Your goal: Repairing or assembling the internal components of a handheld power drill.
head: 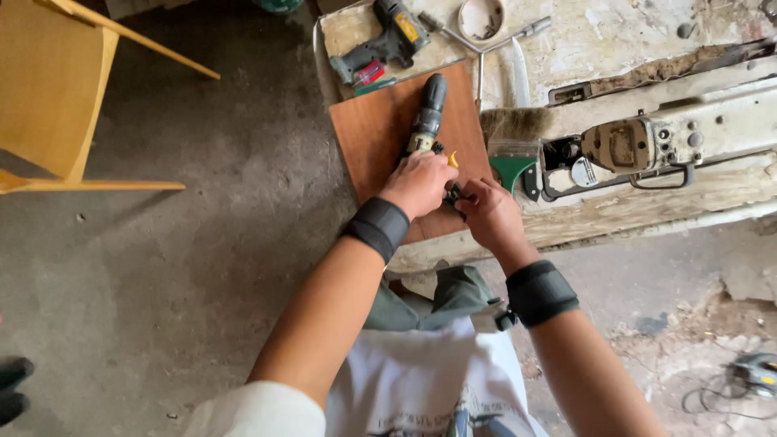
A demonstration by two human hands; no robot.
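Drill (426, 121) lies flat on a reddish-brown board (372, 133), its body pointing toward 12 o'clock and its front end toward the person at 6 o'clock. The left hand (419, 183) is closed over the front end of the drill. The right hand (488, 212) is at 4 o'clock from it, fingers curled and pinching a small dark part where the two hands meet; what that part is cannot be told. A small yellow piece (453, 159) shows just beside the left hand's knuckles.

Progress, as a judgement: work at the drill's front end is under way and not finished, since both hands are engaged there and the drill is not lifted.

Edges and room: the board overhangs the worn white bench (615, 40) at its 8 o'clock corner. At 3 o'clock a green-handled brush (514, 142) and a pale machine (647, 142) crowd the right hand closely. At 12 o'clock lie a second drill (380, 44), a cross wrench (483, 44) and a roll of tape (481, 18). Open floor lies at 9 o'clock, toward a wooden chair (57, 89).
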